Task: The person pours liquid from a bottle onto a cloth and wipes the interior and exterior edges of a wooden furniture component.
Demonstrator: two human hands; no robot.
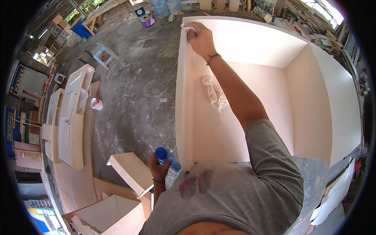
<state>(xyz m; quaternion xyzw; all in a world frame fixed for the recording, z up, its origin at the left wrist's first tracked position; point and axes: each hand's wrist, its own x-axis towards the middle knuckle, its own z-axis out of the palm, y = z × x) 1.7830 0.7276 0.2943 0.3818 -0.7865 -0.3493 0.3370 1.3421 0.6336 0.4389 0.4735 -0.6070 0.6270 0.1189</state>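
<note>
Cream cabinet [274, 98] lay open on the floor. My right hand [200, 39] clamped a soft, limp rag [211, 88] against its far left edge; my left hand [158, 169], near, gripped a light, probably slippery plastic bottle [166, 160] below its blue cap.

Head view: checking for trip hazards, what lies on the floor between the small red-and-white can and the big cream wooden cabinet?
Only bare dusty concrete floor separates can from cabinet.
</note>
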